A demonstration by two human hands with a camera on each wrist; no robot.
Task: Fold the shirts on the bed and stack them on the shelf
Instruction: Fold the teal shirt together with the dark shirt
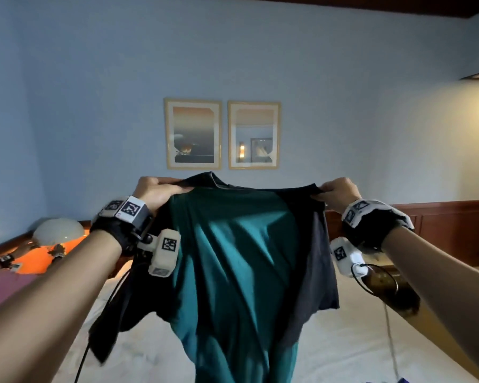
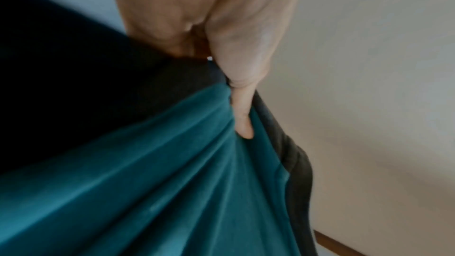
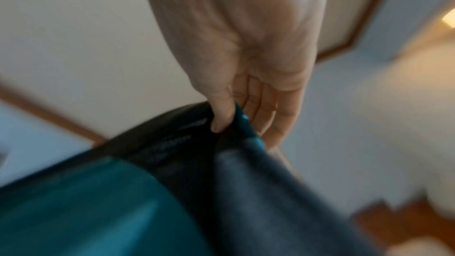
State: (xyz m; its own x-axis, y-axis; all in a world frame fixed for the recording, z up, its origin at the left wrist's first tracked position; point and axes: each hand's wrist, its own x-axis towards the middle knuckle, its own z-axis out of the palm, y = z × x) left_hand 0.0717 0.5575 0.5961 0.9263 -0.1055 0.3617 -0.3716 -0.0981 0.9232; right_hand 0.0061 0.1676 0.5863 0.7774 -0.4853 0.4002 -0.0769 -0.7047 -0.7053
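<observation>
A teal and dark navy shirt (image 1: pixel 233 258) hangs in the air above the white bed (image 1: pixel 343 349), held up by its two shoulders. My left hand (image 1: pixel 156 193) pinches the left shoulder; in the left wrist view its thumb (image 2: pixel 242 116) presses into the teal cloth (image 2: pixel 160 192). My right hand (image 1: pixel 336 193) pinches the right shoulder; the right wrist view shows the thumb (image 3: pixel 221 116) clamped on the dark collar edge (image 3: pixel 172 153). The shirt's lower hem falls below the frame. No shelf is in view.
A lit lamp with a white dome shade (image 1: pixel 58 230) and an orange garment (image 1: pixel 36 261) sit at the left, beside pink cloth (image 1: pixel 3 288). Two framed pictures (image 1: pixel 221 134) hang on the blue wall. Wooden panelling (image 1: pixel 454 230) runs along the right.
</observation>
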